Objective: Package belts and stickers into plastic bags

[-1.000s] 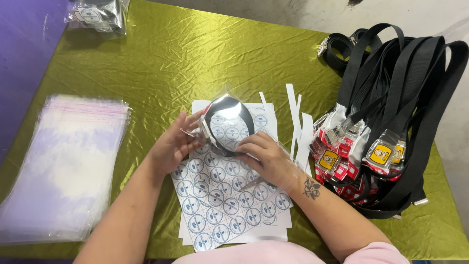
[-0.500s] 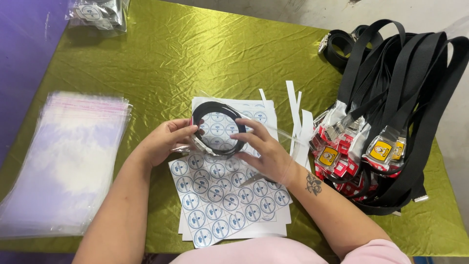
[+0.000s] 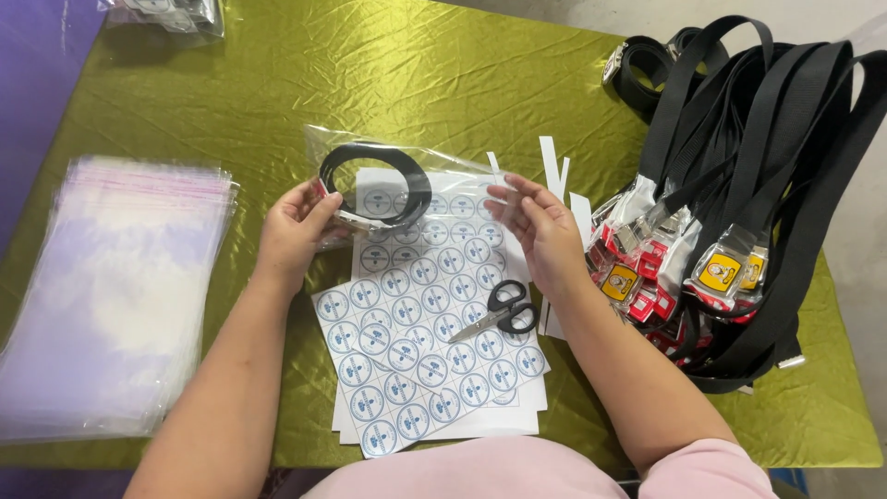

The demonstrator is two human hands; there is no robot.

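Now my hands have moved apart: left hand (image 3: 294,226) and right hand (image 3: 540,226) pinch the clear bag (image 3: 407,162) flat, strap (image 3: 374,183) inside.

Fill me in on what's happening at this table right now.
A person holds a clear plastic bag with a coiled black strap inside, left hand gripping one end and right hand pinching the other, above sheets of round blue-and-white stickers. Black-handled scissors lie on the stickers. A stack of empty clear bags sits to the left, and a pile of black straps with packaged buckles to the right, all on a green cloth.
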